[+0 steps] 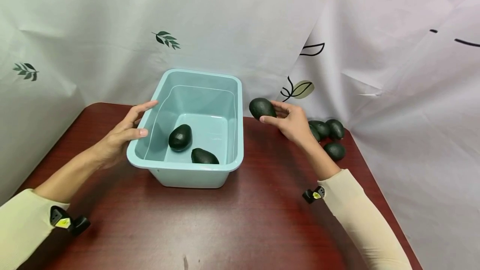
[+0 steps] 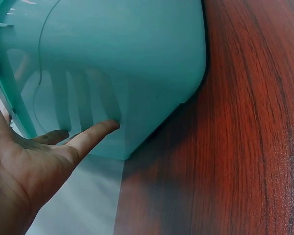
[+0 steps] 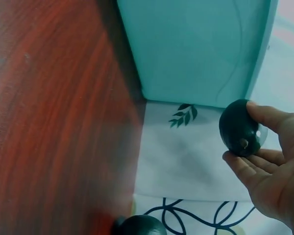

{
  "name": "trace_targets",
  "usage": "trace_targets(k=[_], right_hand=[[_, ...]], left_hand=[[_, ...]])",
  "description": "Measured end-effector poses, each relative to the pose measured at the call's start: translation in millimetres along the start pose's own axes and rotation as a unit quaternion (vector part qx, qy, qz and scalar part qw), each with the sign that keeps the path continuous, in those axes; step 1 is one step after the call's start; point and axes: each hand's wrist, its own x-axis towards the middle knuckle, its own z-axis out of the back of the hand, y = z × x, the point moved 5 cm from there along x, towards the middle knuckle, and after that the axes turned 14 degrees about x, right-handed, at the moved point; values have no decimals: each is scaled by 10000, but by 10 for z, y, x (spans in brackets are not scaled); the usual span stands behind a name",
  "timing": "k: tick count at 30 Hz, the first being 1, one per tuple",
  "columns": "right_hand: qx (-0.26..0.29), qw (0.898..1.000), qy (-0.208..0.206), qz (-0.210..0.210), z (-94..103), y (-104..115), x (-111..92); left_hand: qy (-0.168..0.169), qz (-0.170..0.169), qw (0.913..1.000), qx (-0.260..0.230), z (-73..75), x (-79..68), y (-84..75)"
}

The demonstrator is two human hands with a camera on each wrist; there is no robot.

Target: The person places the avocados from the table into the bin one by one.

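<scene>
From the left: a person's left hand (image 1: 119,138) reaches in at the left side of a pale blue tub (image 1: 189,177), fingers nearly straight and thumb apart from them, resting against the tub's left side rather than wrapped around it. The tub stands upright near the far edge of a reddish-brown wooden tabletop (image 1: 210,224), left of the middle, its long sides running from near to far. On its floor lie two dark green avocados: a left one (image 1: 180,138), slanting up to the right, and a right one (image 1: 204,156), lying roughly crosswise and partly hidden by the near rim.

Just beyond the tub's right rim, with a small gap between, is a third, held avocado (image 1: 260,107). The right hand (image 1: 294,122) pinches it between thumb and fingers, apparently raised off the tabletop. Its long axis seems to run mostly left to right, dipping slightly to the right. The tub's opening lies directly to its left; the left hand is across on the tub's opposite side, so the right is much the nearer.

At the tabletop's far right corner, a cluster of avocados (image 1: 335,129) sits partly hidden behind the right hand and wrist.
</scene>
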Motion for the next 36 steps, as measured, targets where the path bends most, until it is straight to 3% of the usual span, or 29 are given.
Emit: trace_targets(k=[24, 36], right_hand=[[230, 9972, -178, 685, -40, 262, 51], [326, 9970, -277, 638, -62, 392, 68]], left_hand=[[-17, 20, 10000, -20, -2, 14, 9], [4, -4, 9999, -136, 3, 24, 42]])
